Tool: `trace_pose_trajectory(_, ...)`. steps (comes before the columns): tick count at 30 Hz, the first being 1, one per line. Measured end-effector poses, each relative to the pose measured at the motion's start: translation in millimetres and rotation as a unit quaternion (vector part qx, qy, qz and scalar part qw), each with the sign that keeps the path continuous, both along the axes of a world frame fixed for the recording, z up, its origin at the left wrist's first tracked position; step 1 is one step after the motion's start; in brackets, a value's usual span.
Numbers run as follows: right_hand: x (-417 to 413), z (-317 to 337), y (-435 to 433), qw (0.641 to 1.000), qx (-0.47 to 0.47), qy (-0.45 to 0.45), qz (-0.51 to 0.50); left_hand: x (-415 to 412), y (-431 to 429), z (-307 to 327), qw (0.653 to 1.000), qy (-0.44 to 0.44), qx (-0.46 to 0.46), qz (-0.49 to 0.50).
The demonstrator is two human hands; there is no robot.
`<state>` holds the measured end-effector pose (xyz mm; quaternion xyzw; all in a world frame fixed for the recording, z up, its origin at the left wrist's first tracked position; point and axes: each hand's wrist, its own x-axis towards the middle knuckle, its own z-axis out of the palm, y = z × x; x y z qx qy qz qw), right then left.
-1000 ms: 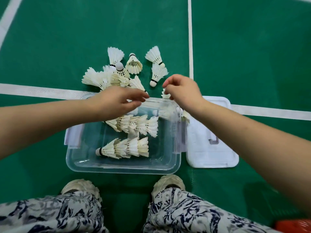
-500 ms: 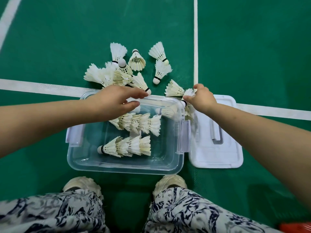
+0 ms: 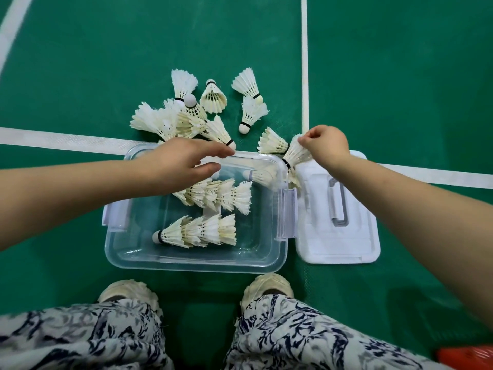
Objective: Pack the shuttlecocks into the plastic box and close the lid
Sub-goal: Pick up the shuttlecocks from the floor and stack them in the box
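Note:
A clear plastic box (image 3: pixel 192 263) sits open on the green floor. Two stacks of nested shuttlecocks lie in it: a near stack (image 3: pixel 197 231) and a far stack (image 3: pixel 221 194). My left hand (image 3: pixel 181 161) hovers over the box's far left corner with fingers apart, touching the far stack's end. My right hand (image 3: pixel 326 145) pinches the feathers of a shuttlecock (image 3: pixel 294 153) at the box's far right corner. Several loose shuttlecocks (image 3: pixel 192 116) lie beyond the box. The white lid (image 3: pixel 336 236) lies flat to the box's right.
White court lines (image 3: pixel 66 140) cross the green floor behind the box. My two shoes (image 3: pixel 266 287) stand just in front of the box, patterned trousers below them. An orange object (image 3: pixel 466 356) shows at the bottom right corner.
My right hand moved right from the pile to the box's far right corner, closed on a shuttlecock there and lifted its feather end. My left hand stayed over the box.

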<state>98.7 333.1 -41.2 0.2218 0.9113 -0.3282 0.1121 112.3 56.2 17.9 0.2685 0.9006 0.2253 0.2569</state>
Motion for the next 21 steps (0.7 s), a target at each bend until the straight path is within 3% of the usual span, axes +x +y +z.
trace_pose_trajectory(8,-1,64,-8,0.990,-0.110,0.091,-0.014,6,2,2,1.000,0.002,-0.005,-0.021)
trace_pose_trajectory(14,18,96,-42,0.976,-0.196,0.078,0.058,10,1,-1,0.999,-0.009,0.011,-0.029)
trace_pose_trajectory(21,39,86,-70,0.958,-0.272,-0.001,0.093,12,-2,-10,0.999,-0.015,-0.010,-0.036)
